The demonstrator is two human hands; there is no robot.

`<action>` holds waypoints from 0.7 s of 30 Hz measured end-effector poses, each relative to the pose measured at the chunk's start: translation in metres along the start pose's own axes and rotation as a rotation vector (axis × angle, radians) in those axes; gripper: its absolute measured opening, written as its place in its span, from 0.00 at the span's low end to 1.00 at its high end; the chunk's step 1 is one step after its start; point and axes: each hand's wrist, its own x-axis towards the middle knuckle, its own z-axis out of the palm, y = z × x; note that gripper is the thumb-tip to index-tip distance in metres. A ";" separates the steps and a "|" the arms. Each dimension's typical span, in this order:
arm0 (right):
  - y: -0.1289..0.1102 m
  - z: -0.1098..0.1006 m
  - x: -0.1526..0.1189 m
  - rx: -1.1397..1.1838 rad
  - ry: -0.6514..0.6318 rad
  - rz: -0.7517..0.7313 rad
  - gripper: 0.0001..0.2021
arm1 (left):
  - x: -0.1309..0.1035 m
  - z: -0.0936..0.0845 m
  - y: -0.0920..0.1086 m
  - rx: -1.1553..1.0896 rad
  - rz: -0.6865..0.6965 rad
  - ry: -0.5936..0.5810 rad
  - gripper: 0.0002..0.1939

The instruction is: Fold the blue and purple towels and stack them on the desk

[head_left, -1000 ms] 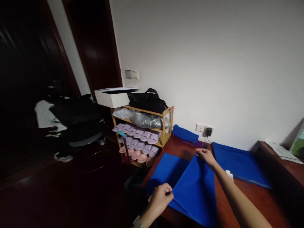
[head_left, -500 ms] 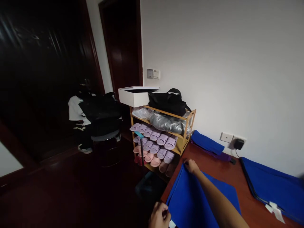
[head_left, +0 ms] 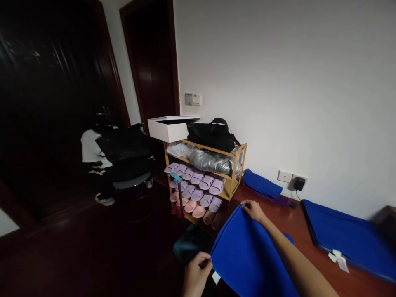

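Note:
A blue cloth point(head_left: 247, 251) is stretched between my two hands over the left edge of the reddish-brown table point(head_left: 321, 264). My left hand point(head_left: 198, 270) pinches its near left corner, beside a small white tag point(head_left: 216, 277). The far corner is pinched in the fingers of my right hand point(head_left: 253, 210), and that forearm crosses over the cloth. To the right, another blue cloth item point(head_left: 349, 235) with a dark zipper edge and white tags lies flat on the table. A folded blue cloth point(head_left: 262, 183) rests against the wall on something purple.
Beyond the table stands a wooden rack point(head_left: 234, 177) with slippers, a black bag point(head_left: 212, 135) and a white box point(head_left: 170, 130). A stool point(head_left: 131, 181) piled with dark clothing is at left. A black plug point(head_left: 298, 183) sits in the wall socket.
Both hands have raised the blue cloth a little and pulled its edge tauter. My left hand has moved up and left. The view has shifted slightly to the right.

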 end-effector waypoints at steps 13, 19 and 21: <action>-0.090 -0.249 -0.220 0.186 0.359 -0.120 0.20 | -0.039 -0.055 0.229 0.121 0.652 0.204 0.09; -0.121 -0.293 -0.297 0.198 0.523 -0.159 0.19 | -0.045 -0.054 0.286 0.056 0.819 0.178 0.11; -0.124 -0.300 -0.309 0.196 0.513 -0.160 0.18 | -0.035 -0.047 0.289 -0.017 0.750 0.024 0.13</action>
